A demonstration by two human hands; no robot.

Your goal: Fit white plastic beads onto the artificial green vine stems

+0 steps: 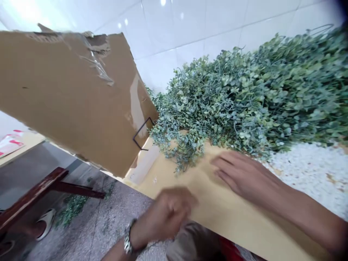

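My right hand (244, 174) lies flat on the tan table (217, 210), fingers stretched out toward a big heap of small-leaved green sprigs (244, 98). Its fingertips are just short of the heap's near edge and nothing is in it. My left hand (168, 214), with a metal watch (127, 241) on the wrist, hangs at the table's front edge. It is smeared by motion, with the fingers curled; I cannot tell whether it holds anything.
A large torn cardboard box (70, 98) stands at the table's left end. White granules (310, 170) cover the table at the right. White tiled wall behind. Below left are a dark red wooden bench (35, 192), a person's sandalled foot (45, 223), and fallen leaves on the floor.
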